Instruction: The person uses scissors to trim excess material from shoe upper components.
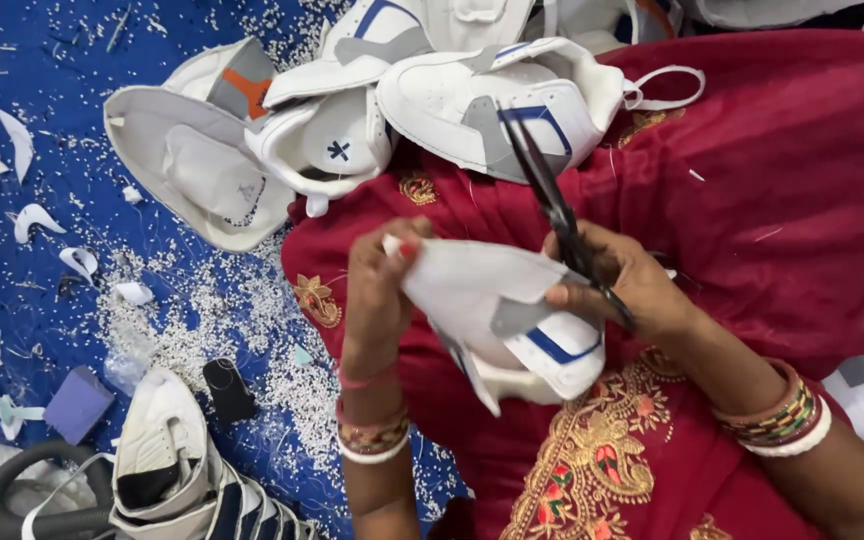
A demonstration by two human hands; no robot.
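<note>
While your left hand (pixel 377 290) pinches the upper edge of the white shoe upper (pixel 497 320) between thumb and fingers, your right hand (pixel 632 285) is closed around the handles of the black scissors (pixel 552 205), blades pointing up and away from you. Both grips are shut. Your left forearm rises almost upright, wrist bent inward; your right forearm comes in from the lower right, bangles at both wrists. That upper, with its blue stripe, sits above your lap on the red embroidered cloth (pixel 752 190). Beyond lie more white shoe uppers (pixel 352 130), and white scraps (pixel 202 310) litter the blue floor (pixel 22 290).
</note>
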